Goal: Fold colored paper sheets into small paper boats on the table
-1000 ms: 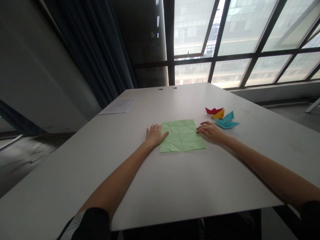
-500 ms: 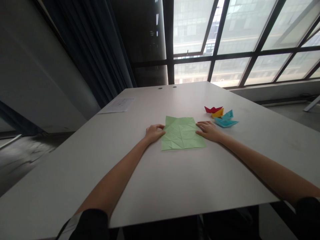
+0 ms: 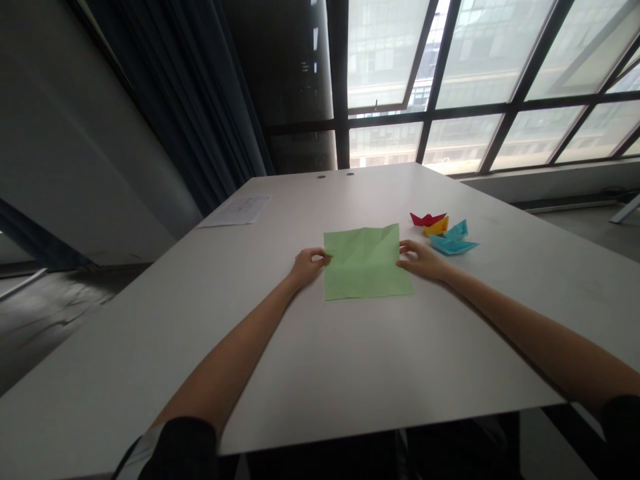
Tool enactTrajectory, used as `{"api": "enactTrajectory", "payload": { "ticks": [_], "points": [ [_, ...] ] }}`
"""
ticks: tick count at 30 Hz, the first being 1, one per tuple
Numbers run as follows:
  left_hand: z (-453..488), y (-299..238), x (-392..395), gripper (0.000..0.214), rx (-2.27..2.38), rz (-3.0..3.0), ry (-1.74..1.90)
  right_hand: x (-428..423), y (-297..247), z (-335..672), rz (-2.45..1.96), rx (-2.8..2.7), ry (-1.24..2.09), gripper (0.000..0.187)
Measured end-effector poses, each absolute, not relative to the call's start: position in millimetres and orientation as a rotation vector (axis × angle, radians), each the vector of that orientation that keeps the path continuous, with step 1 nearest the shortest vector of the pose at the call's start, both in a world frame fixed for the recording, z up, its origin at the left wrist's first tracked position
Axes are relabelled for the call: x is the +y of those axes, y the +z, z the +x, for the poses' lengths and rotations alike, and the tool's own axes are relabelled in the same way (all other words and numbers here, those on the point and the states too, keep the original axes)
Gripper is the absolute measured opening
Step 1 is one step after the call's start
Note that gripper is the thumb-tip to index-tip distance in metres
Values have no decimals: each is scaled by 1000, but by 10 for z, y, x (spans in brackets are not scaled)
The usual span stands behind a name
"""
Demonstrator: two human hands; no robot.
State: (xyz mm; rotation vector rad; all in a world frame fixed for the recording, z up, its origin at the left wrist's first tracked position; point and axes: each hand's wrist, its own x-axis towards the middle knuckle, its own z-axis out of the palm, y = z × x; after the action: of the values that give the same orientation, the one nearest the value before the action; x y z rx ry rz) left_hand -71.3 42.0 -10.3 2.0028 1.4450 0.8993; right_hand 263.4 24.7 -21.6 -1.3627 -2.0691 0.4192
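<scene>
Green square paper sheet [image 3: 367, 267] lies at centre frame on the white table [image 3: 350, 373], faintly creased, far edge raised. Left hand [image 3: 308, 267]: fingers pinch the sheet's left edge. Right hand [image 3: 423, 260]: fingers grip its right edge, thumb on top. Right of centre, beyond the right hand: red paper boat [image 3: 427, 221], yellow folded paper [image 3: 437, 227], light-blue folded paper [image 3: 454, 247]. Printed sheet [image 3: 237, 211] at left of frame.

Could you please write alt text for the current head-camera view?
A left hand and right hand touch opposite side edges of a green paper at a white table. Red, yellow and blue paper boats sit to the right; a white sheet lies farther left.
</scene>
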Motion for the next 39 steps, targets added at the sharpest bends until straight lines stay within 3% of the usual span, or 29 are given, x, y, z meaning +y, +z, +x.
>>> {"api": "enactTrajectory", "payload": {
  "ticks": [4,9,14,18,21,25,32,39],
  "points": [
    [-725,-102,427,21,1344,2104,906,272,-196,2657,-1220,-1987,606,29],
    [-692,-15,357,21,1412,2248,815,247,-123,2639,-1199,-2084,549,20],
    [-634,45,272,32,1612,2343,632,238,-105,2604,-1216,-2220,338,28],
    [-598,87,230,30,1708,2343,597,282,-93,2591,-1290,-2271,231,35],
    [-516,182,153,27,1690,2452,612,290,-17,2527,-1333,-2347,122,33],
    [-302,273,-26,37,1591,2641,499,208,104,2307,-1244,-2473,12,31],
    [-121,105,-152,62,1466,2600,100,45,32,1830,-1254,-2640,179,57],
    [-255,92,-39,78,1624,2496,-49,151,-50,1734,-1317,-2701,307,67]
  ]
}}
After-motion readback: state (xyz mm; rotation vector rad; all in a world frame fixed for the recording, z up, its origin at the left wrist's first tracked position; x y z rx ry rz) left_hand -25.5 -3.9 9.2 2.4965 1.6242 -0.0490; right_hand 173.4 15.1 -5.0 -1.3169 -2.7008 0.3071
